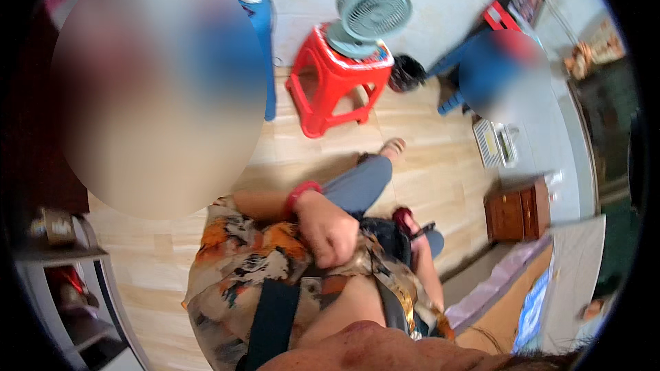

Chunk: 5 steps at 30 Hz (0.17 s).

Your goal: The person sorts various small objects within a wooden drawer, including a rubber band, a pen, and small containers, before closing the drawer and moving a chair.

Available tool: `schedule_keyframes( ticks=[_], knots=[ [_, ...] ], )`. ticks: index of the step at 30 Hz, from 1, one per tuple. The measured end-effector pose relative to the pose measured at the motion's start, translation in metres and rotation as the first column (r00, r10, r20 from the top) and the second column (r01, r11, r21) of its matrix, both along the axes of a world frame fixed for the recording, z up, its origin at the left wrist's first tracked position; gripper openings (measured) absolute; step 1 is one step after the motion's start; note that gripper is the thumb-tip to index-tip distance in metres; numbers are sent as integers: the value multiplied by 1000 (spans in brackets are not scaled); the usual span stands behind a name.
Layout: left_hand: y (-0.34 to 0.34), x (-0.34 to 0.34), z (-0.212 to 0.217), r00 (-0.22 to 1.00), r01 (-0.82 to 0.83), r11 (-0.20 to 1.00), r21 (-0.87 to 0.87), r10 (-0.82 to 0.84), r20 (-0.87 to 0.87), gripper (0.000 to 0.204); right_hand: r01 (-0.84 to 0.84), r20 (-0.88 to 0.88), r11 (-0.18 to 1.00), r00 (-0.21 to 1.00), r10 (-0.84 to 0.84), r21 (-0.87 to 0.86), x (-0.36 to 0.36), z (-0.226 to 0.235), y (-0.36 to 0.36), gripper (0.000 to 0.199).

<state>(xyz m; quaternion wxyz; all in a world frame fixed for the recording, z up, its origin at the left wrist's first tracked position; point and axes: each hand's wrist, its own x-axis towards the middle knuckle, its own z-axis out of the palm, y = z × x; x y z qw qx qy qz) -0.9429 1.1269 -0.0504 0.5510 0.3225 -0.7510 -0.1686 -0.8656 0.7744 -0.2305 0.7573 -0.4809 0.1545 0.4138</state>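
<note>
My left hand [328, 232], with a red bangle [302, 194] at its wrist, is curled closed in front of my patterned blouse [237, 251]; whatever its fingers hold is hidden. Beside it a black bag [386, 235] rests against my front, its dark strap [393, 306] running up toward my shoulder. On the bag's far right side is my right hand [411, 225], with a dark red band [402, 216] near it. A dark narrow object [423, 231] sticks out from its closed fingers, too blurred to name. A wide dark strap [275, 316] crosses the blouse on the left.
Ahead, a grey-green fan [375, 10] stands on a red plastic stool [337, 86], with a black-lined bin [407, 74] beside it. A brown wooden cabinet [515, 213] is at right. Shelving [75, 288] stands at lower left. Blurred patches hide parts of the room.
</note>
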Motion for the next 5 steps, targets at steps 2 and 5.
schedule_keyframes(
  ticks=[2, 5],
  knots=[
    [27, -19, 34, 960, -94, 995, -13, 94, 264, 42, -501, 256, 857, 850, 461, 123, 32, 28, 72, 64],
    [30, -16, 38, 964, 114, 991, -71, -93, 250, 39, -738, 106, 675, 671, 734, 0, 38, 30, 110, 63]
  ],
)
